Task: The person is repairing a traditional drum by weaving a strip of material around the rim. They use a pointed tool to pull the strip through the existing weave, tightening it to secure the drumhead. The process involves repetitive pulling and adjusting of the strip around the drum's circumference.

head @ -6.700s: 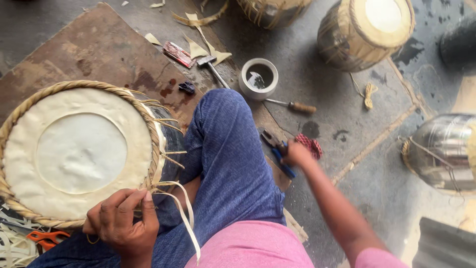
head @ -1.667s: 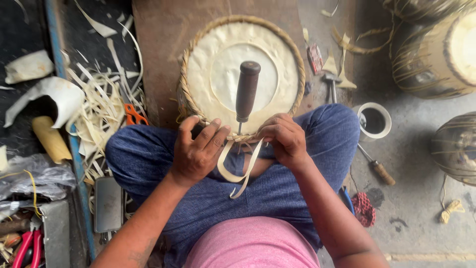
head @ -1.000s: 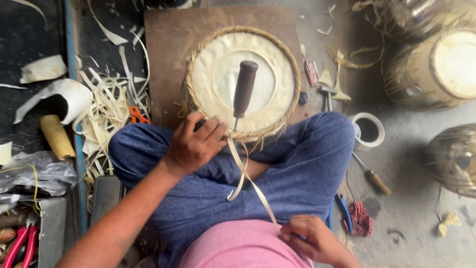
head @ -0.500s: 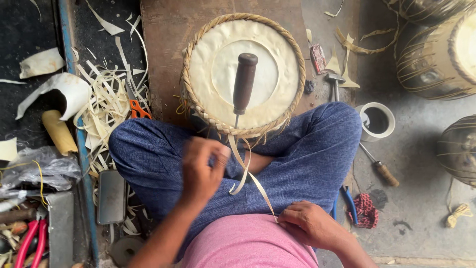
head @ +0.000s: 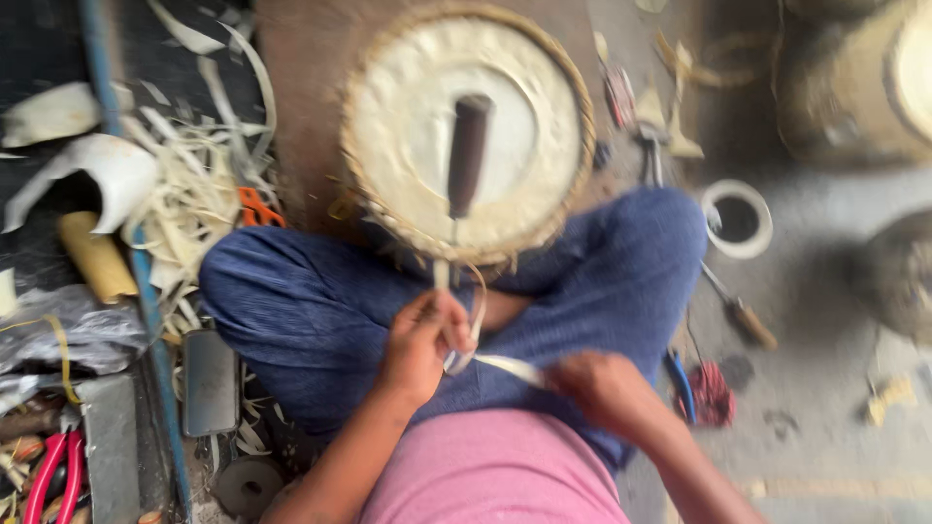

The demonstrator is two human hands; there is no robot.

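Note:
A round pale drum head (head: 408,126) ringed with woven straps lies against my crossed legs in blue trousers. An awl with a dark wooden handle (head: 468,153) sticks in its near rim. My left hand (head: 419,342) pinches a pale strap (head: 476,330) that runs down from the rim. My right hand (head: 604,390) grips the other end of the same strap over my lap. The view is motion-blurred.
Pale strap offcuts (head: 194,194) and orange scissors (head: 257,209) lie at left, red-handled pliers (head: 49,475) at bottom left. A roll of white tape (head: 736,219), a screwdriver (head: 743,315) and a red cloth (head: 714,393) lie at right. Drums (head: 864,78) stand at top right.
My left hand has left the rim and come down onto the strap near the right hand. The right hand moved up from my lap, still on the strap end.

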